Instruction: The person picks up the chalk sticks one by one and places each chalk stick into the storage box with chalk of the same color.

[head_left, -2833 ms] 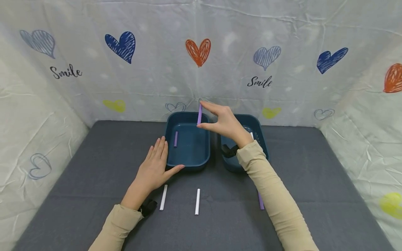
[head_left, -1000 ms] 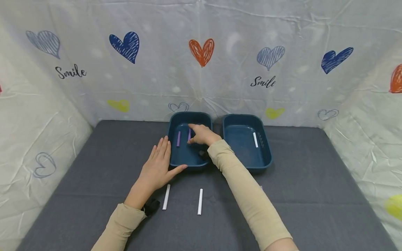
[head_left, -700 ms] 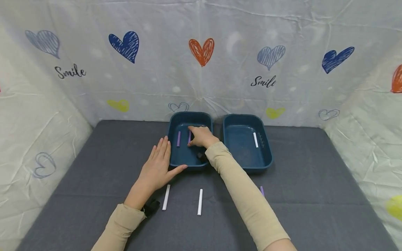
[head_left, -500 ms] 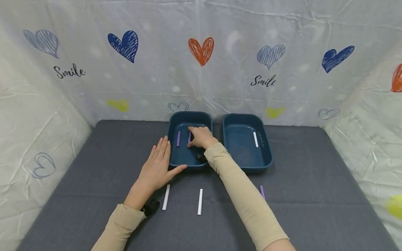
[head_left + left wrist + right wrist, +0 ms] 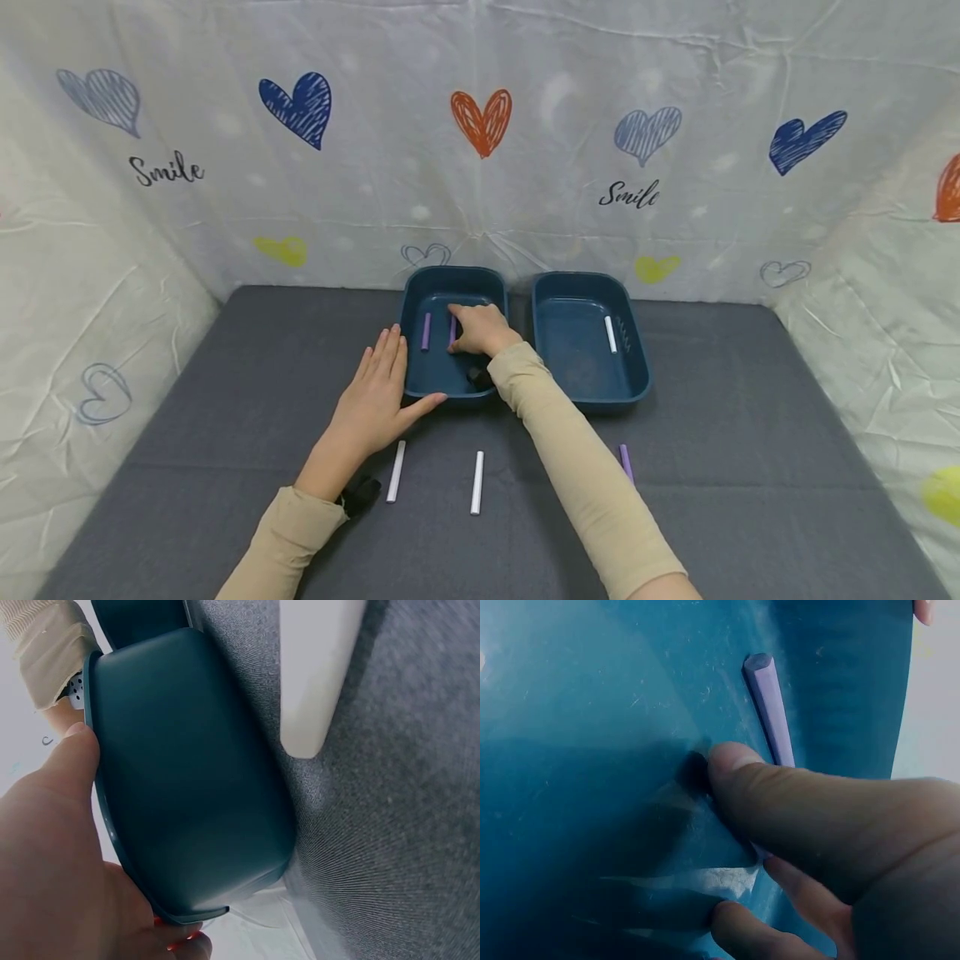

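Observation:
My right hand [image 5: 483, 327] is down inside the left blue tray [image 5: 453, 396], pinching a purple chalk stick [image 5: 452, 329] end to end between thumb and fingertips, close over the tray floor. In the right wrist view the thumb [image 5: 780, 802] hides most of that stick. A second purple chalk [image 5: 426, 332] lies beside it, to the left; the right wrist view shows this chalk [image 5: 771, 709] beyond the thumb. My left hand [image 5: 371, 400] rests against the same tray's left side with straight fingers, its thumb along the front rim.
A matching blue tray [image 5: 592, 398] stands to the right with one white chalk [image 5: 611, 334] in it. In front of the trays, a white chalk [image 5: 396, 472], another white chalk [image 5: 477, 483] and a purple chalk [image 5: 626, 463] lie on the grey cloth [image 5: 750, 467]. A printed curtain [image 5: 555, 225] closes the back.
My right hand has carried the purple chalk from above the left tray down into it, beside the other purple one. Over the last half second it has hardly moved; the left hand stays put.

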{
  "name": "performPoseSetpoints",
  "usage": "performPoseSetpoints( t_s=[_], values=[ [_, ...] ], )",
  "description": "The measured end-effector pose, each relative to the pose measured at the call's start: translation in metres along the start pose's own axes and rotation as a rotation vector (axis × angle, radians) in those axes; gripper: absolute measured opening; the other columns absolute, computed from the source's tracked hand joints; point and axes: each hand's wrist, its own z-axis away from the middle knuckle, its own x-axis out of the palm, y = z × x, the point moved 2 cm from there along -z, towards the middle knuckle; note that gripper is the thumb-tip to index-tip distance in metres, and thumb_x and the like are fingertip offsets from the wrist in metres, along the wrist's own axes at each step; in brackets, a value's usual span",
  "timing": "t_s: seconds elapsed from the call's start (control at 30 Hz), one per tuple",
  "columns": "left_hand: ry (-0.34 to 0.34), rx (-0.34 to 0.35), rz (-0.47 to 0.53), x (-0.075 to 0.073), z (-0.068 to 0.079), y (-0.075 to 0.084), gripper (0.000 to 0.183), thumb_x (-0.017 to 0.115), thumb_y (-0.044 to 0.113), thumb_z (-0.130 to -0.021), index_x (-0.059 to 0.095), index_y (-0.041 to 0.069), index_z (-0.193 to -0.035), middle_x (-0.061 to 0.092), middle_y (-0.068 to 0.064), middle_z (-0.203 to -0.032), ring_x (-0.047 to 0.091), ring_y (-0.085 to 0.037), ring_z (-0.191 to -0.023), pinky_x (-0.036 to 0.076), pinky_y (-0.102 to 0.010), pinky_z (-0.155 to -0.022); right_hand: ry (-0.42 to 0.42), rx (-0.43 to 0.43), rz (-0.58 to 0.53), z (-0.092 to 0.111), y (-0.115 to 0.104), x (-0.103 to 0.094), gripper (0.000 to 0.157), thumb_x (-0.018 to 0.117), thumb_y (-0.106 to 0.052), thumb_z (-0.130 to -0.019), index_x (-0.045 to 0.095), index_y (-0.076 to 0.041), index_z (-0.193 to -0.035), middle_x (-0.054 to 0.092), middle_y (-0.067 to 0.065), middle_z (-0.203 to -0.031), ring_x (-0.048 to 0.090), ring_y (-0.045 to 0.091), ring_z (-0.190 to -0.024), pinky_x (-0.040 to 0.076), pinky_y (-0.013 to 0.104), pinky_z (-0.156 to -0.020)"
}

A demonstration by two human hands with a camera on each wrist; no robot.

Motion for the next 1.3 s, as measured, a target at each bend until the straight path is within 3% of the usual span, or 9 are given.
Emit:
performPoseSetpoints(
  t_s=[1.1, 1.3],
  values=[
    [0.008, 0.004, 0.017, 0.0002, 0.0002, 0.0, 0.107, 0.047, 0.07, -0.093, 0.013, -0.01, -0.154, 0.001, -0.022, -0.164, 0.0, -0.036, -0.151, 0.008, -0.053, -0.121, -0.026, 0.021, -0.001, 0.0013, -0.0005, -0.0017, 0.091, 0.076, -0.044, -0.087, 0.029, -0.013, -0.158, 0.051, 0.009, -0.147, 0.052, 0.025, -0.13, 0.038, 0.036, -0.111],
    [0.006, 0.005, 0.01, 0.002, -0.0001, -0.0008, 0.107, 0.047, 0.07, -0.093, 0.013, -0.011, -0.154, 0.002, -0.023, -0.164, 0.001, -0.037, -0.151, 0.008, -0.053, -0.12, -0.072, 0.031, -0.137, 0.0034, 0.0, -0.0049, 0.092, 0.077, -0.039, -0.088, 0.025, -0.012, -0.159, 0.041, 0.01, -0.155, 0.038, 0.03, -0.141, 0.032, 0.041, -0.116]
  ],
)
